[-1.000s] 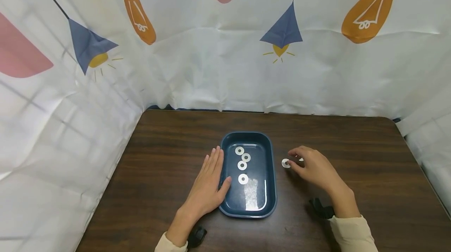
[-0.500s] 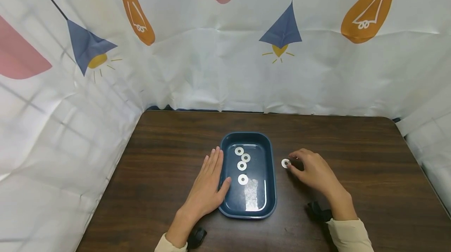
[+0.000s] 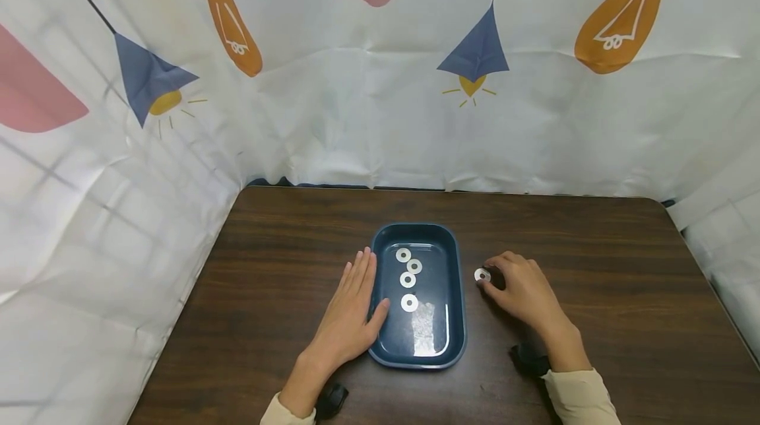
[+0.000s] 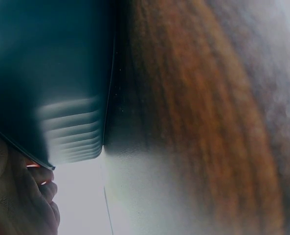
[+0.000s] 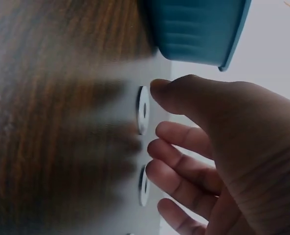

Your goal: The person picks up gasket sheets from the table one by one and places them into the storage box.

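Dark brown wood grain covers the table where a person sits with both forearms reaching forward from the near edge, cream sleeves at the wrists. Nearest on the left, the left hand lies flat with straight fingers along the left side of a dark blue tray, its thumb resting on the tray's rim; it holds nothing. On the right, just beside the tray, the right hand bends over a white washer lying on the table, thumb tip touching its edge and fingers curling toward it, though the washer looks not yet lifted. The right wrist view shows a second washer on the table under the fingers, and perhaps the edge of a third at the bottom of that view. Inside the tray, farther in, four washers lie in a loose line. Judging from this, four pieces are already collected and at least two remain outside. Beyond the table hangs a white cloth printed with light bulbs
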{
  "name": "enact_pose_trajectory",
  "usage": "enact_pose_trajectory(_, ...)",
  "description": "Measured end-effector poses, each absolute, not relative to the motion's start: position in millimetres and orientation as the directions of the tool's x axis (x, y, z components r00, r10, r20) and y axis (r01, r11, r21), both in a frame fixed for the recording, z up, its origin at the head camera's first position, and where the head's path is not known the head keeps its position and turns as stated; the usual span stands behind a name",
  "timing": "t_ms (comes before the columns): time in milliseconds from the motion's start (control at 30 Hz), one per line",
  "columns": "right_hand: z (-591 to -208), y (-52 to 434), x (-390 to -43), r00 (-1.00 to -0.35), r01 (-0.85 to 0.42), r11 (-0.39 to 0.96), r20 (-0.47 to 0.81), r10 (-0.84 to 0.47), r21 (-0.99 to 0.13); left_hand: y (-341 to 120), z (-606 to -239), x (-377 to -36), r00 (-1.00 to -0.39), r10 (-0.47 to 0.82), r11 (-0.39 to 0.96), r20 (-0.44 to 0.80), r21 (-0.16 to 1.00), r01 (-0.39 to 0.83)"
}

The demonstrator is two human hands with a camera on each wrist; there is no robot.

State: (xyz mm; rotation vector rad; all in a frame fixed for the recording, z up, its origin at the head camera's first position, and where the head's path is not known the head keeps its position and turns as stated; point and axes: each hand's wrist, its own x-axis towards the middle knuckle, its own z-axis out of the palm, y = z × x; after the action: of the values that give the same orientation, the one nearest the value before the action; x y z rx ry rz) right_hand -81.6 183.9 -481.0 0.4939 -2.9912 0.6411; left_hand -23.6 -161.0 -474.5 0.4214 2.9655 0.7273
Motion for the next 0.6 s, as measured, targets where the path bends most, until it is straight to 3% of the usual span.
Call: enact_pose_trajectory(600, -482.4, 184.6, -82.4, -0.951, -0.308, 0.9, 0.118, -0.285, -0.308, -160.9, -474.8, -24.6, -0.959, 0.282, 0.847, 0.022, 0.464, 0.26)
